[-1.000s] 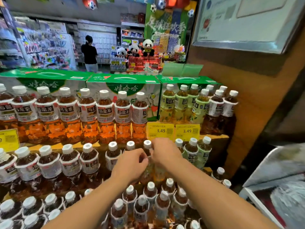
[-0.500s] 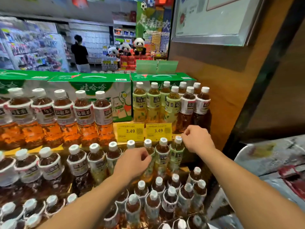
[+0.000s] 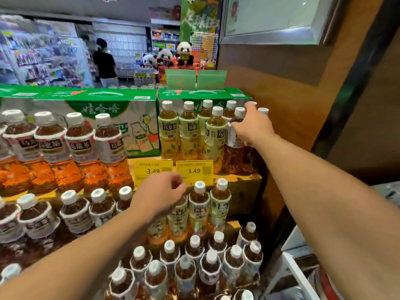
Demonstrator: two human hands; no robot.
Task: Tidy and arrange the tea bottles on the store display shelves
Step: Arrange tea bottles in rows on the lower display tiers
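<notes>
We see the top shelf [image 3: 238,178] carrying two sorts of tea. Near its right end stands a cluster of green-label bottles [image 3: 188,131] w/ pale golden tea & white caps, and just right of them a few darker ones w/ white labels. Our right hand [image 3: 252,126] is on that end group, fingers curled round the shoulder of the front dark tea bottle [image 3: 232,154], thumb up by a cap behind it. The bottle stands upright on the shelf, touching the green-label one beside it

Left part of the same shelf: a row of orange-based bottles [image 3: 73,148] w/ brown tea & white labels, packed side by side. Behind both groups stand green cartons [image 3: 114,118], closed, contents not visible

Two yellow price tags [image 3: 194,169] reading 3.49 hang on the shelf edge. Our left hand [image 3: 160,195] is in front of the left tag, fingers loosely curled over the top of a bottle on the middle shelf. It hides the cap, so we can't tell if it grips anything. Right of it two mid-shelf bottles [image 3: 199,210] stand upright; further left are darker ones [image 3: 75,213]. On the lowest tier small dark bottles [image 3: 194,258] crowd together

A wooden wall [image 3: 281,109] sits close beside the end bottles, w/ a framed board [image 3: 270,16] above. In the bg: panda toys [image 3: 184,50] & a person in a black top [image 3: 105,63], facing away
</notes>
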